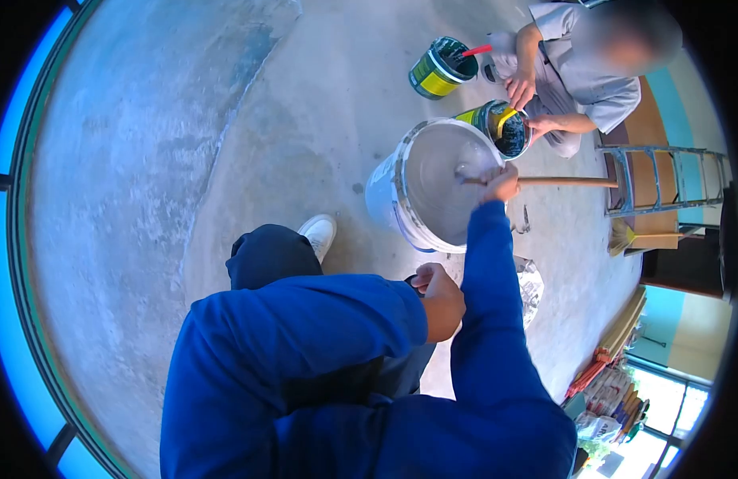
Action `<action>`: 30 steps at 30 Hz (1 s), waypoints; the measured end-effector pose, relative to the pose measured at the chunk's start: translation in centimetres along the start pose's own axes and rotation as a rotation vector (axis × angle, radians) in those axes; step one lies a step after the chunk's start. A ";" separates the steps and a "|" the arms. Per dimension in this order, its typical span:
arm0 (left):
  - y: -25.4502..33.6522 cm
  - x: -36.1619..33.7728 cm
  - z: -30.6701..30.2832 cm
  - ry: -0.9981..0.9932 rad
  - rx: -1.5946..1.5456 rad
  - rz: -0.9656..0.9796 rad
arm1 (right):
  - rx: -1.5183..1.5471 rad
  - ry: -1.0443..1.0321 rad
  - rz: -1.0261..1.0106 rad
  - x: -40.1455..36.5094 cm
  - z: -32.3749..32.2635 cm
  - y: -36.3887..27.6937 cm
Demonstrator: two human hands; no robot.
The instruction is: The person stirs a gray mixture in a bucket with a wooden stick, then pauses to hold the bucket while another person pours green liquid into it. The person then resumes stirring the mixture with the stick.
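A large white bucket (401, 180) of grey, wet mixture stands on the floor in front of me. My right hand (503, 184) is closed around a wooden stick (569, 182) at the bucket's far right rim; one end of the stick reaches into the mixture. My left hand (438, 291) is curled near my knee, below the bucket, with a small dark thing at its fingers that I cannot make out. Just beyond the bucket, a co-worker's hands hold a yellow tool (506, 118) and a smaller green-and-yellow bucket (473, 117) with dark residue inside.
Another green-and-yellow bucket (434, 76) with a red-handled tool (476, 50) stands further back. The co-worker (616, 100) crouches at upper right. A ladder (664, 182), a broom (620, 237) and piled bags (607, 393) are on the right. A crumpled white item (530, 291) lies near my right arm.
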State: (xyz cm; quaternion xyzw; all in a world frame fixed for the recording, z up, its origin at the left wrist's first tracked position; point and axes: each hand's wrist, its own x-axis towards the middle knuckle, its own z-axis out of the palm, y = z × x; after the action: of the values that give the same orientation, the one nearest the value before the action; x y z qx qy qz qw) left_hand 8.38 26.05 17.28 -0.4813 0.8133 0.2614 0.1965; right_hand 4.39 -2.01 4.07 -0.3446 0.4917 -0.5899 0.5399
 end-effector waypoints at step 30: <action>-0.6 -0.8 0.6 -0.027 0.011 0.001 | -0.027 -0.098 -0.107 -0.1 1.9 -0.9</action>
State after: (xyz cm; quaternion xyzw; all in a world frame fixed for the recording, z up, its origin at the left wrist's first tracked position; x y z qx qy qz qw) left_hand 9.26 26.74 17.09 -0.4761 0.8123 0.2637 0.2097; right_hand 5.91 -2.38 5.42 -0.4060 0.4535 -0.5936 0.5265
